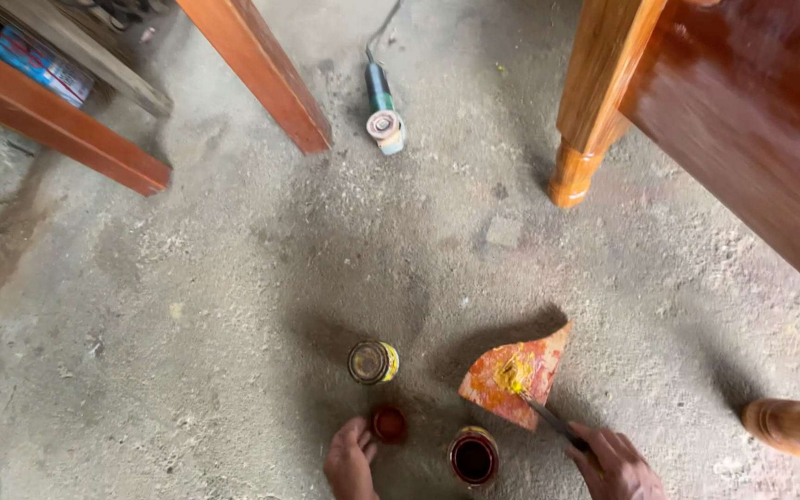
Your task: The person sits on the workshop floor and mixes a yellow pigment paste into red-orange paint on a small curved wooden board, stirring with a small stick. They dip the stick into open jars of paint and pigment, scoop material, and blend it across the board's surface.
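the right hand [615, 466] sits at the lower right edge of the view, its fingers clamped on the handle of a thin putty knife [548, 418] whose long axis runs up and to the left from the hand, the tip resting in a dab of yellow paste [513, 374] on a triangular orange-stained board [515, 372] lying flat on the dusty concrete floor [196, 306]. the board lies just up-left of that hand, much nearer to it than to the other. the left hand [351, 460] is low in the middle, fingers curled together around a small red lid [389, 423] that lies on the floor touching its fingertips. between the two hands stands an open can of dark red stain [473, 457]; a second open can [373, 362] stands just above the lid. farther up lie an angle grinder [384, 116] and the legs of varnished wooden furniture [585, 130].
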